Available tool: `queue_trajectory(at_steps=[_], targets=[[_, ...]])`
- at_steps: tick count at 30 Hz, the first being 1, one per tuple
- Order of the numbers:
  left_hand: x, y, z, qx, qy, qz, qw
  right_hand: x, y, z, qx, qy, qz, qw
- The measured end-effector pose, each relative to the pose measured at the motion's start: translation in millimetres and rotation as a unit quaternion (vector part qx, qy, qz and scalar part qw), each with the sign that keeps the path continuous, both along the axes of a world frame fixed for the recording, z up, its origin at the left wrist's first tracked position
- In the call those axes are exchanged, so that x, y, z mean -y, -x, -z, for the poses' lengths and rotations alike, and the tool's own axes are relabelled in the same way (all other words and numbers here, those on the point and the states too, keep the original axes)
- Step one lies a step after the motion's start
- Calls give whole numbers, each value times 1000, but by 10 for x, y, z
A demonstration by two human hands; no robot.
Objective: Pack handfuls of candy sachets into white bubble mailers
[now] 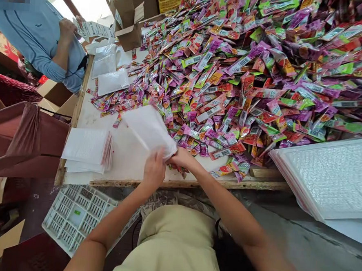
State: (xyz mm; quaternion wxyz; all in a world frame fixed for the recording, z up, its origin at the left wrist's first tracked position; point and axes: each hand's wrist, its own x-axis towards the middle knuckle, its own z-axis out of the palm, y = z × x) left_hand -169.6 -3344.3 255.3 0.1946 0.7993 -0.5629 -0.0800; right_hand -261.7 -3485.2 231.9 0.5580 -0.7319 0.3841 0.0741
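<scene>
A white bubble mailer is held over the table's front part, tilted, its near end between my two hands. My left hand has its fingers closed at the mailer's near edge, slightly blurred. My right hand reaches to the mailer's near right corner, its fingers partly hidden, with several colourful packets just beneath it. Behind the mailer spreads a large heap of small purple, pink, red and green packets. A stack of flat white mailers lies at the table's left front corner.
Filled-looking white mailers lie at the table's left edge, near an open carton. A bigger mailer stack is at the right. A white plastic crate sits below the table. Across the left side, a person in blue holds a printed sheet.
</scene>
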Motion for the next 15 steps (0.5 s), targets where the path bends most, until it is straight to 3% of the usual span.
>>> queue_trajectory(at_steps=[3,5,10,13,15], targets=[[-104,-13,66,18,73,-145,987,-91,51,10,51,-121,108,985],[-94,-50,63,-26,55,-181,982,-160,58,-29,90,-200,154,963],[-93,-56,53,-60,-135,-166,975,-265,64,-200,142,-359,219,896],[-244,74,111,-135,-116,-130,975,-306,110,-258,175,-390,249,869],[-350,145,134,-238,-80,-113,961,-333,162,-262,191,-373,246,874]])
